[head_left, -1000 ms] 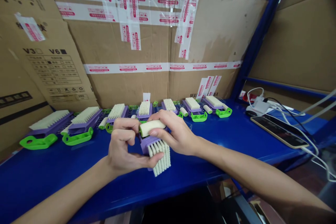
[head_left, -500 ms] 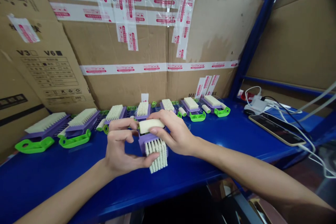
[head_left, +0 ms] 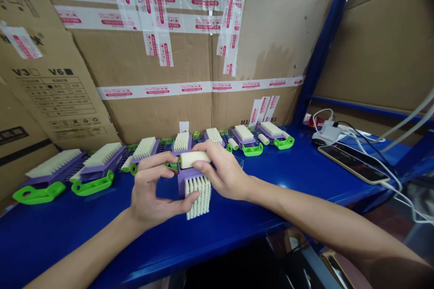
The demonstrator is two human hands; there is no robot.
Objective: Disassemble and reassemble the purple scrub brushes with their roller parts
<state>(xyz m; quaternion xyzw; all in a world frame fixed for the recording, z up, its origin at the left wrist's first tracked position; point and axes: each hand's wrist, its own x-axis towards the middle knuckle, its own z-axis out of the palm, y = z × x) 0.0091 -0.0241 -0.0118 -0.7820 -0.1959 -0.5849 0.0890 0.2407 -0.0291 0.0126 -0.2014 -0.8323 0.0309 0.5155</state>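
My left hand [head_left: 151, 194] holds a purple-backed brush [head_left: 198, 196], its cream bristles facing toward me and downward. The left thumb presses on the bristles, while the fingers curl near the upper left end. Between the thumb and fingers of my right hand [head_left: 228, 171] is a cream roller [head_left: 191, 159] with a green end. It lies crosswise at the top edge of the brush's purple body; whether it is seated there I cannot tell. My right fingers hide the roller's right end.
Behind my hands, several purple brushes [head_left: 101, 156] stand in a row with green handle-shaped pieces [head_left: 93, 184] and loose cream rollers [head_left: 263, 139] on the blue shelf [head_left: 142, 253]. Taped cardboard [head_left: 162, 108] walls the back. A phone [head_left: 352, 164] and white cables lie at right.
The brush and both hands have shifted slightly left in view, as has the whole scene. The roller now lies more level, and its green left end shows.
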